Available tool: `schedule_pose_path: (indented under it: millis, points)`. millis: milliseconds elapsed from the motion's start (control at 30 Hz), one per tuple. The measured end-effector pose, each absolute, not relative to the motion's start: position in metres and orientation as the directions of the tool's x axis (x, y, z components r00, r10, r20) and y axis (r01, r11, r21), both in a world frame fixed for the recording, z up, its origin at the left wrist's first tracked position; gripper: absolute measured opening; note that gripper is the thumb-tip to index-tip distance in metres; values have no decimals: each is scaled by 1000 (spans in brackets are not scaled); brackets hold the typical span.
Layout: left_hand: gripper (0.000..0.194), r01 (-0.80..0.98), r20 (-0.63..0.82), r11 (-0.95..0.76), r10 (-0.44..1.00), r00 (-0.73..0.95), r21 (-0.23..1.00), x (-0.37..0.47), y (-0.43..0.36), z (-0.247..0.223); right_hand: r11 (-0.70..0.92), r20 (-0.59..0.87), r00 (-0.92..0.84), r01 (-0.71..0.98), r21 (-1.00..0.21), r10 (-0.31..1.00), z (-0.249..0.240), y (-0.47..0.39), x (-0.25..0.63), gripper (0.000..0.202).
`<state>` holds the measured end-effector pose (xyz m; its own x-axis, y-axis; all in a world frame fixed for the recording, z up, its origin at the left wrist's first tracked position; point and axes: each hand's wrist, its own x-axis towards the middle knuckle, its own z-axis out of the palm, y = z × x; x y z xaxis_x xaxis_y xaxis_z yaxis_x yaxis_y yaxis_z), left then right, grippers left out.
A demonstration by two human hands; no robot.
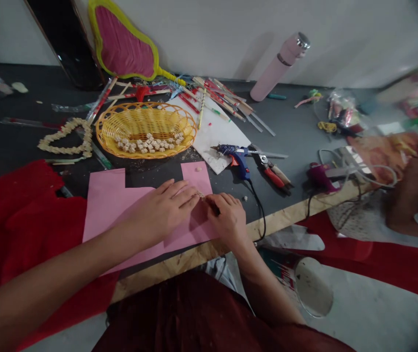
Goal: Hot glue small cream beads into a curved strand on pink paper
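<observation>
My left hand [165, 210] rests palm down over pink paper [108, 195], its fingers stretched to the right and its thumb mostly hidden. At its fingertips is a small beige piece [199, 194], too small to make out fully. My right hand [227, 215] is curled, with thumb and forefinger pinched at the other side of that piece. Another beige bit [198, 169] lies on the paper's upper right part. Just beyond the paper, a yellow wicker basket [121, 120] holds several similar small beige pieces. A blue glue gun [243, 164] lies beyond my right hand.
Red-handled pliers [275, 176] lie beside the glue gun's cord. A beige heart-shaped frame [66, 137], a yellow-edged hand fan [126, 44], loose sticks [227, 100] and a pink bottle [280, 66] are farther back. Red cloth [22, 210] covers the left. Another person's arm [410, 186] is at right.
</observation>
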<state>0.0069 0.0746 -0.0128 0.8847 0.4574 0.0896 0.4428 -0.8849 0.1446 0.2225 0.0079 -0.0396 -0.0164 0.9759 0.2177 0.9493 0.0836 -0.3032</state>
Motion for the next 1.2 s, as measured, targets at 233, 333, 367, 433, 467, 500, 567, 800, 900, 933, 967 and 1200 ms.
schedule_pose_path:
  millis: [233, 333, 367, 433, 467, 500, 567, 800, 900, 933, 967, 1200]
  points:
    - [42, 424, 76, -902, 429, 900, 79, 18, 82, -19, 86, 226, -12, 945, -316, 974, -41, 8, 223, 13]
    - [44, 416, 71, -907, 421, 904, 70, 17, 82, -21, 84, 224, -11, 944, -319, 974, -43, 8, 223, 12]
    - [44, 414, 67, -908, 418, 906, 67, 16, 82, -21, 85, 222, -13, 944, -320, 975, -43, 8, 224, 12]
    - [44, 410, 56, -910, 414, 909, 63, 17, 83, -21, 93, 225, -20, 943, -319, 974, -43, 7, 224, 12]
    - [44, 409, 52, -910, 412, 910, 63, 17, 83, -21, 101, 230, -26, 943, -318, 973, -44, 7, 225, 12]
    - [43, 410, 49, -910, 413, 909, 68, 18, 83, -20, 109, 236, -34, 943, -316, 971, -44, 7, 225, 12]
    - [43, 418, 47, -904, 422, 905, 87, 19, 83, -20, 119, 243, -43, 944, -309, 969, -44, 7, 225, 13]
    - [43, 432, 42, -894, 440, 897, 119, 19, 83, -20, 96, 225, -22, 942, -322, 974, -46, 7, 224, 14]
    - [42, 429, 36, -896, 435, 899, 113, 20, 83, -18, 96, 229, -13, 930, -354, 973, -45, 7, 225, 15]
    - [42, 430, 37, -896, 436, 899, 113, 20, 83, -18, 96, 228, -12, 927, -364, 974, -45, 7, 226, 15]
    - [42, 429, 40, -896, 436, 899, 114, 20, 83, -17, 95, 224, -10, 923, -372, 975, -45, 7, 226, 14]
    - [43, 416, 77, -903, 425, 902, 109, 18, 83, -23, 88, 205, -10, 922, -377, 979, -43, 8, 228, 12]
